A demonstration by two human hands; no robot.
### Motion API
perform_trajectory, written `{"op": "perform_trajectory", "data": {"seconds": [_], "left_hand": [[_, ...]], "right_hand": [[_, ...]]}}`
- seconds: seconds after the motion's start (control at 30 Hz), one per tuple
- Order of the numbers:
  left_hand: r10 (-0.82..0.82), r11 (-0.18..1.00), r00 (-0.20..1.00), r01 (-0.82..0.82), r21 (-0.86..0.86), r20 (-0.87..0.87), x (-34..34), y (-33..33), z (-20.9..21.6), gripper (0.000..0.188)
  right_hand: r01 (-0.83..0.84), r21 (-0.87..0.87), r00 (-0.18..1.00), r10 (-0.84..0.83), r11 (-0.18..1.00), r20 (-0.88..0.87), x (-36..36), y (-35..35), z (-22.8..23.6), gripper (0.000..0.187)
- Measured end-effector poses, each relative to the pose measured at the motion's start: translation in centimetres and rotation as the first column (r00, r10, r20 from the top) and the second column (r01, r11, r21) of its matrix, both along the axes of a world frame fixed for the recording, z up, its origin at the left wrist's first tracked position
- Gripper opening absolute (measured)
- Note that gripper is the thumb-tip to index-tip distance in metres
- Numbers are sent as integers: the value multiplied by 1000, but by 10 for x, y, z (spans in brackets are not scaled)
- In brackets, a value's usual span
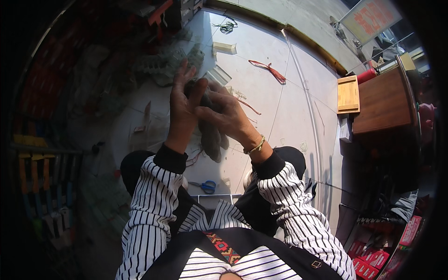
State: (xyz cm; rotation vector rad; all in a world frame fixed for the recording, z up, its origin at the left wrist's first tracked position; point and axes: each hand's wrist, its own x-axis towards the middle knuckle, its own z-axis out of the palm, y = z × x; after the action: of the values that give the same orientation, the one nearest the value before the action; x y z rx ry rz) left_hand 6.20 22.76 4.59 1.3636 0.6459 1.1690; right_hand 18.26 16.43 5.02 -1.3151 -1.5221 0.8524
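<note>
Above the floor (280, 128), the grey bundle (211, 142) hangs with the right hand (227, 108) clamped on it and the left hand (181, 100) stretched out alongside, so steady right pressure and an unsnagged lower end should best keep it controlled.

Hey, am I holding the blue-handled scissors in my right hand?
No, the blue-handled scissors lie on the floor, well apart from your right hand.
</note>
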Motion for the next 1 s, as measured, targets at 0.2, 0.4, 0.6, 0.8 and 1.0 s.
{"op": "perform_trajectory", "data": {"seconds": [0.2, 0.4, 0.6, 0.8, 1.0], "left_hand": [[-83, 893, 996, 84, -442, 20, -16, -5, 10, 90], [-236, 944, 965, 199, -263, -115, -21, -1, 15, 68], [-242, 938, 969, 245, -244, 41, -16, 7, 8, 41], [-210, 856, 859, 392, -337, 466, -21, 10, 0, 28], [-73, 603, 705, 594, -532, 706, -27, 16, -7, 34]], "right_hand": [[-73, 161, 907, -2, 984, 421, -4, 1, -13, 41], [17, 163, 994, -34, 987, 102, -6, 5, -16, 39], [119, 360, 964, -195, 925, 183, -12, 2, -12, 43], [109, 576, 853, -374, 810, 365, -9, 9, -11, 34], [140, 574, 817, -422, 807, 393, 4, 10, -21, 29]]}}
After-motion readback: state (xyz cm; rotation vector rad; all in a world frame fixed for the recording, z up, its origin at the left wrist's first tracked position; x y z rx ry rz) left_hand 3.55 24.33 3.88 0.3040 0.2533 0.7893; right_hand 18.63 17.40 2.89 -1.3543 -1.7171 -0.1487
